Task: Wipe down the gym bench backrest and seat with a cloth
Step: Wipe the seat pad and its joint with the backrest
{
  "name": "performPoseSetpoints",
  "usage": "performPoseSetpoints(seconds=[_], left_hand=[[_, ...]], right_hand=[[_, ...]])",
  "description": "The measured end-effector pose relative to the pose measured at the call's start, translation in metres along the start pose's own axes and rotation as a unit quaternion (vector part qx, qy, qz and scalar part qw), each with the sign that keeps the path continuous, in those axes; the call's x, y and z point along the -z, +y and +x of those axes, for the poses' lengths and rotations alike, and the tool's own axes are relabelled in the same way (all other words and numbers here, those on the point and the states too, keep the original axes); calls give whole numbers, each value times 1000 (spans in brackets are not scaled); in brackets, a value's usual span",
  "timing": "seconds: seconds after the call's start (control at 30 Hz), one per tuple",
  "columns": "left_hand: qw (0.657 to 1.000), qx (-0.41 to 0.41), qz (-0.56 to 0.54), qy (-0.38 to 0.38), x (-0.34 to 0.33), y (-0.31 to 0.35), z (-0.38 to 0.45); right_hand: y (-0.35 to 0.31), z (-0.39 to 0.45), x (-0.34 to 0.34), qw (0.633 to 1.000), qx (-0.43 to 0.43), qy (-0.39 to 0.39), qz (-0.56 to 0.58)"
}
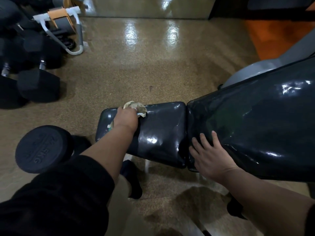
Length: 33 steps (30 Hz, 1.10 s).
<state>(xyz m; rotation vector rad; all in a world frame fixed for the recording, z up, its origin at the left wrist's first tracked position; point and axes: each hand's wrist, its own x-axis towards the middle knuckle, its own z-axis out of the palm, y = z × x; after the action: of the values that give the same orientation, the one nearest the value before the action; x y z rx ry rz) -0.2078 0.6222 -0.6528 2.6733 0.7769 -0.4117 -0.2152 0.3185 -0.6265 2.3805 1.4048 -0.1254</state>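
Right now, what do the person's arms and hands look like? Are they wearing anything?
Both forearms are bare. The left arm has a black sleeve pushed up above the elbow. A dark sleeve edge just shows on the right arm. The left hand and right hand wear no gloves. No rings or watch are visible.

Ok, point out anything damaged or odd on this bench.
Nothing is clearly damaged. The backrest vinyl looks wrinkled near its lower edge, beside the right hand. The left hand holds the cloth on the seat.
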Motion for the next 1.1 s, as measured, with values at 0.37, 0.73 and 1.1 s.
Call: performPoseSetpoints(seconds=[0.37, 0.73, 1.1], left_hand=[[997, 48, 38, -44, -5, -24, -67], [991, 97, -2, -90, -5, -23, -95], [995, 84, -48, -15, -2, -21, -77]], right_hand=[[1, 1, 9, 999, -4, -32, -5], [0, -1, 17, 995, -3, -88, -42], [2, 2, 13, 997, -1, -80, -20]])
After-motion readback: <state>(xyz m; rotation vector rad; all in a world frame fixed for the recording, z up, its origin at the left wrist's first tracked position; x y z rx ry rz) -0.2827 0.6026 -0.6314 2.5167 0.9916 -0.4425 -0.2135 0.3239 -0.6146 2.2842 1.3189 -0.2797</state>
